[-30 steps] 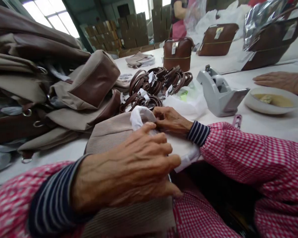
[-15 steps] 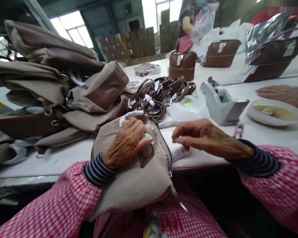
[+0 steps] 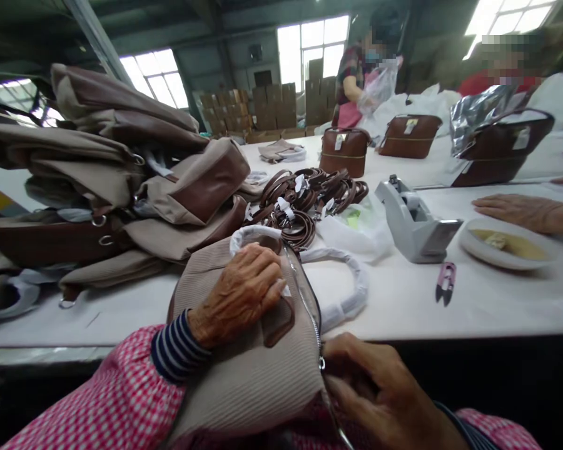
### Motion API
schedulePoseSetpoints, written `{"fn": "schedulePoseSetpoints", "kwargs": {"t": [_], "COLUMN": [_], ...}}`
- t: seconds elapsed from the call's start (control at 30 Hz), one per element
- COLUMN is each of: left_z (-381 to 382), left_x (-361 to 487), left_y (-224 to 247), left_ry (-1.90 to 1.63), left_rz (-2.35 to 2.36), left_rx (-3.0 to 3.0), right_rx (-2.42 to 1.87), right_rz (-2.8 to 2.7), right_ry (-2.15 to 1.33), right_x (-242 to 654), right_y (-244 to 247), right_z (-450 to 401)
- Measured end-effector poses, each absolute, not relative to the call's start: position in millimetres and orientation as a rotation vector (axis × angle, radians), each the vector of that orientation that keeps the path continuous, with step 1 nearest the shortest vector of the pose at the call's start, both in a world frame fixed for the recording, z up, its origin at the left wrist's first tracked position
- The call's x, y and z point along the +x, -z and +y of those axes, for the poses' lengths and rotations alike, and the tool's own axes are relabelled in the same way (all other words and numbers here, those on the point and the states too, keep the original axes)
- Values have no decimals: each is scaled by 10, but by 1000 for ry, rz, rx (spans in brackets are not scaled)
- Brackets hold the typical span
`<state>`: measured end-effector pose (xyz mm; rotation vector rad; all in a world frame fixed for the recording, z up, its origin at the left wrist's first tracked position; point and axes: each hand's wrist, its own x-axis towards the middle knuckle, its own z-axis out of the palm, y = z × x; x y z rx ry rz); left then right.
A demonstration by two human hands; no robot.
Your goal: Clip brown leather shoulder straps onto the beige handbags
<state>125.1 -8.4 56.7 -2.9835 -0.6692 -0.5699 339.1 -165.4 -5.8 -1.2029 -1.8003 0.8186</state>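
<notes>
A beige corduroy handbag (image 3: 248, 375) with brown trim lies tilted at the table's front edge, its zipper (image 3: 315, 331) running down the right side. My left hand (image 3: 244, 290) rests on its front panel, fingers curled over a handle wrapped in white (image 3: 256, 231); part of that handle is hidden beneath the palm. The other wrapped handle (image 3: 356, 284) loops out onto the table. Low on the right, my right hand (image 3: 380, 387) has its bent fingers against the bag's edge, beside the zipper slider (image 3: 321, 362). Its fingertips are partly hidden and slightly blurred.
Beige-and-brown bags (image 3: 187, 181) are piled at left. Coiled brown straps (image 3: 304, 200) lie behind the handbag. To the right are a tape dispenser (image 3: 415, 225), pink thread snips (image 3: 445, 281), a white dish (image 3: 502, 256) and another person's hand (image 3: 525, 212). Brown bags (image 3: 344, 153) stand farther back.
My right hand has come down and left, from above the wrapped handle to the bag's zipper edge. The left hand stays on the bag. The view has tilted up slightly.
</notes>
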Motion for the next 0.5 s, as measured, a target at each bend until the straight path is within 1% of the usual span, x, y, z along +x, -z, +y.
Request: {"fn": "schedulePoseSetpoints", "kwargs": {"t": [0.17,0.27,0.4,0.5], "left_z": [-462,-694,-857,-913], "left_x": [1308,1316,1314,1325], "left_y": [-776,-738,-707,-785], "left_ry": [433,339,526,504], "left_rz": [-444,-368,-268,-277], "left_rx": [-3105,-3149,-2997,-2915], "right_rx": [-1066,-1023,-1009,-955], "right_rz": [-2004,-2071,-2132,-2110], "right_ry": [-361,-339,-366,-247], "right_x": [3486,3515,3543,3565], "right_y": [63,14,-39,-3], "right_z": [-1673,-1669,-1642,-1581]}}
